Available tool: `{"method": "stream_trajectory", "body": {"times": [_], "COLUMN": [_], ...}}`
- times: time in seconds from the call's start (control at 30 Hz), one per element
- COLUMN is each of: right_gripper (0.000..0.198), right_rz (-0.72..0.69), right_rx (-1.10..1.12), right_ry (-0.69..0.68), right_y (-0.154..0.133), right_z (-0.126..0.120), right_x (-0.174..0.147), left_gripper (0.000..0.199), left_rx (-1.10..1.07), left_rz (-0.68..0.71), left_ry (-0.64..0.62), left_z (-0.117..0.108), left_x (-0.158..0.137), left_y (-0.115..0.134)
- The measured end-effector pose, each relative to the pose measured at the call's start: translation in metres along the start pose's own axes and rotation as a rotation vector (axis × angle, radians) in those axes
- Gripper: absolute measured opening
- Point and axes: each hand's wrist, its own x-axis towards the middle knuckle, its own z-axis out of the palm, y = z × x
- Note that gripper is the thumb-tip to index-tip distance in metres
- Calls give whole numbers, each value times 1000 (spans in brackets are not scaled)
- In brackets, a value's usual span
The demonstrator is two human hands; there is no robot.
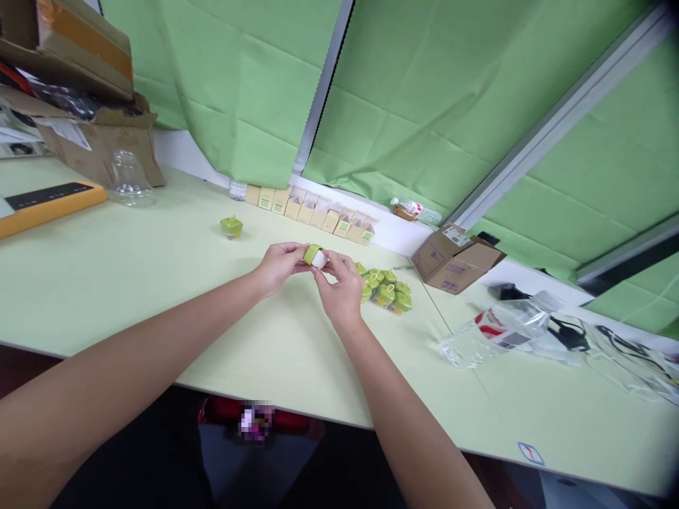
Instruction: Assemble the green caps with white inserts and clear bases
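Green-and-white piece [314,254] is held over the middle of the pale table [159,276], the left hand [281,268] on its left side and the right hand [342,286] on its right. Both hands are drawn in close, their fingers [338,263] bent to pinch it from either side; how hard they press I cannot tell, and its underside is mostly hidden. For careful handling, the left hand would best steady the green part while the right works the white part with fingertips alone, since something this small could slip or dent under a heavy squeeze. Tilting it slightly toward the near side would likely show better where green meets white. Elbow room matters too: the cluster of green-topped containers [386,291] stands just right of the right hand, so a wide swing could knock it; the lone green-topped container [231,226] sits well apart, far left.
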Motion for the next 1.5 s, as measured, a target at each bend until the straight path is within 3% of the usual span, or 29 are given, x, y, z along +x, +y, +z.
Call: {"method": "stream_trajectory", "body": {"times": [0.37, 0.5, 0.73, 0.93, 1.03, 1.23, 1.5], "right_gripper": [35, 37, 49, 45, 43, 32, 33], "right_rz": [-47, -47, 179, 215, 176, -55, -76], "right_rx": [-124, 1, 342, 421, 363, 90, 29], "right_ry": [26, 24, 20, -9, -7, 11, 40], "right_y": [7, 0, -8, -5, -10, -22, -10], "right_z": [4, 2, 6, 8, 4, -9, -6], "right_x": [-5, -1, 2, 1, 1, 3, 4], "left_gripper": [27, 24, 21, 16, 16, 15, 18], "left_rx": [-34, -60, -135, -146, -135, -115, -122], "left_rz": [-23, -23, -88, -94, -86, -69, -69], "left_ry": [-60, -102, -150, -162, -165, -190, -182], "left_z": [-6, -8, -10, -11, -11, -11, -8], "left_x": [4, 5, 5, 5, 4, 3, 2], "left_y": [-5, -3, 1, 3, 4, 0, 1]}}
